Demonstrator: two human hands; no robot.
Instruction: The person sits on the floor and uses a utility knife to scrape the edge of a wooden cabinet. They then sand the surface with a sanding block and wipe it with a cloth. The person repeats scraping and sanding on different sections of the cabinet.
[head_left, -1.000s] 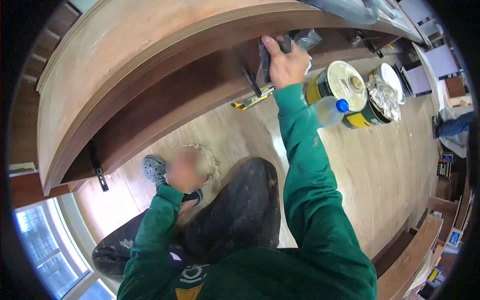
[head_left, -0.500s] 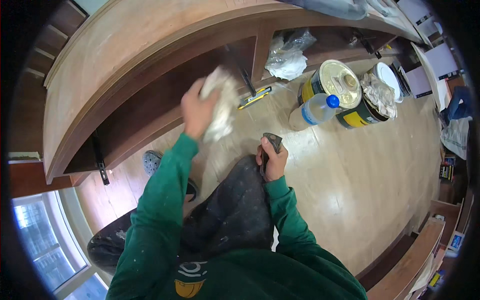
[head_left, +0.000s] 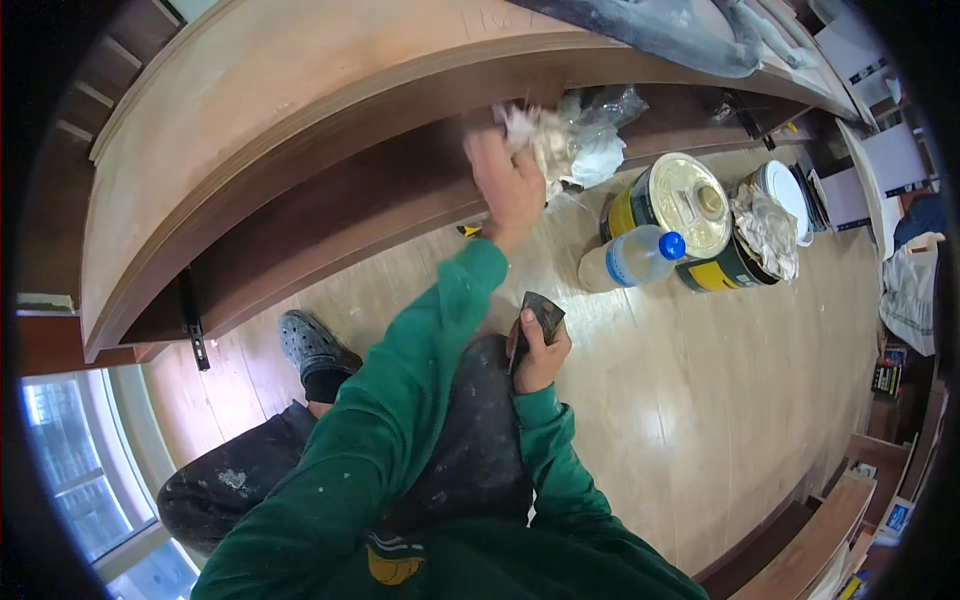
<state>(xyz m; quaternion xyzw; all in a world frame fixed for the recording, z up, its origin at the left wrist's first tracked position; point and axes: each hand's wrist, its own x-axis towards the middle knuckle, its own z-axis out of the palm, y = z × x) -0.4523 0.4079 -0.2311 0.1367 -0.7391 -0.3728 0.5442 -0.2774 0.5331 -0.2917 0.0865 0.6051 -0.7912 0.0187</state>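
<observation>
My left hand (head_left: 510, 195) reaches forward to the opening of the curved wooden cabinet (head_left: 330, 190). It is smeared by motion, but its fingers seem closed on a crumpled off-white rag (head_left: 548, 150). Just beyond the rag lies a clear plastic bag with white stuff (head_left: 600, 155), partly hidden by it. Over my right knee, my right hand (head_left: 540, 355) is closed round a putty knife (head_left: 543, 312), its dark, wide blade pointing up and the thumb against it. A yellow tool (head_left: 468, 231) on the floor is mostly hidden behind my left wrist.
A clear bottle with a blue cap (head_left: 632, 258) stands by a yellow-and-black can (head_left: 690, 205). A dark can (head_left: 715, 277) with a crumpled cloth (head_left: 765, 230) on top and a white-lidded bucket (head_left: 783, 190) are further right. A grey plastic sheet (head_left: 660, 35) lies on the cabinet top.
My left hand has swung forward and right with the rag, up to the plastic bag at the cabinet. The right hand keeps the putty knife at my knee. The view has shifted slightly.
</observation>
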